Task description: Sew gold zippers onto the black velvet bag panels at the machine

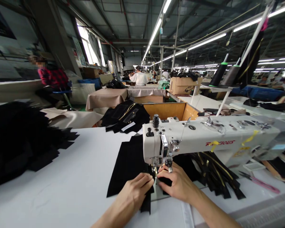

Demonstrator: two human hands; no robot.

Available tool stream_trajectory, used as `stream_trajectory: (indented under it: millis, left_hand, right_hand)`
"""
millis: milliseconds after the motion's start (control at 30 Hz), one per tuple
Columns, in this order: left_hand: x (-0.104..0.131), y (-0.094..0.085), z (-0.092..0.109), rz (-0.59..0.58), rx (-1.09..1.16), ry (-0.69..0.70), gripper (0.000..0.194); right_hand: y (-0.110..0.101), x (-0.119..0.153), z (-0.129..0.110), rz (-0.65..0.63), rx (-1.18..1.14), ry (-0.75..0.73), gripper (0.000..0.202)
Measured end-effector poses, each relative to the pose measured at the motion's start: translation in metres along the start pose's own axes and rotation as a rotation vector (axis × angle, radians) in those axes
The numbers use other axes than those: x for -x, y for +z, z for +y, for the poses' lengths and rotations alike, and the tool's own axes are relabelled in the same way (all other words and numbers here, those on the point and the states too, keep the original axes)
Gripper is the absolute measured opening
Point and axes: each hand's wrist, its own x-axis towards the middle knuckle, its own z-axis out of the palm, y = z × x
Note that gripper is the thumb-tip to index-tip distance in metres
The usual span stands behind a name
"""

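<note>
A white sewing machine (192,136) stands in front of me, with black fabric (125,167) lying under its needle area. My left hand (139,186) is left of the presser foot, its fingers pressed together on the fabric's edge. Just right of the foot, my right hand (177,182) curls its fingers over another part of the black fabric, thumb and fingertips close together. A bit of gold-coloured zipper shows between the hands at the needle. A narrow black strip (146,204) hangs toward me below my left fingertips. The fingertips partly hide the fabric edges.
Black zipper strips (218,174) with gold teeth lie under the machine arm, near pink-handled scissors (261,183). Stacked black pieces (23,142) cover the table's left side. Behind the machine are a black zippered piece (128,115) and thread cones (218,74). Other people sit farther back.
</note>
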Motion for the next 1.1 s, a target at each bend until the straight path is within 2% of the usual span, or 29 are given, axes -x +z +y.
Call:
stream_trajectory:
  millis: [100, 233, 500, 700, 800, 900, 1000, 1100]
  left_hand:
    - [-0.001, 0.004, -0.006, 0.085, 0.096, -0.010, 0.040]
    - [-0.001, 0.008, -0.011, 0.170, 0.176, -0.005, 0.035]
    - [-0.002, 0.008, -0.014, 0.207, 0.336, -0.140, 0.027]
    - [-0.007, -0.001, -0.012, 0.201, 0.378, -0.224, 0.022]
    - [-0.007, -0.001, -0.011, 0.194, 0.397, -0.238, 0.020]
    - [-0.004, 0.003, -0.012, 0.188, 0.393, -0.220, 0.022]
    - [-0.002, 0.008, -0.014, 0.201, 0.307, -0.135, 0.030]
    - [0.000, 0.011, -0.015, 0.163, 0.193, -0.052, 0.037]
  right_hand:
    - [0.003, 0.001, 0.002, -0.036, 0.070, -0.010, 0.022]
    - [0.003, 0.001, 0.003, -0.023, 0.077, -0.013, 0.023]
    - [0.004, 0.002, 0.004, -0.022, 0.094, -0.024, 0.025]
    - [0.001, 0.000, -0.002, -0.121, 0.153, -0.035, 0.026]
    - [0.003, -0.001, -0.002, -0.083, 0.149, -0.041, 0.020]
    - [0.007, -0.004, 0.002, -0.038, 0.136, -0.051, 0.013]
    - [0.011, -0.006, 0.005, -0.011, 0.127, -0.046, 0.011]
    - [0.012, -0.009, 0.005, 0.019, 0.103, -0.037, 0.013]
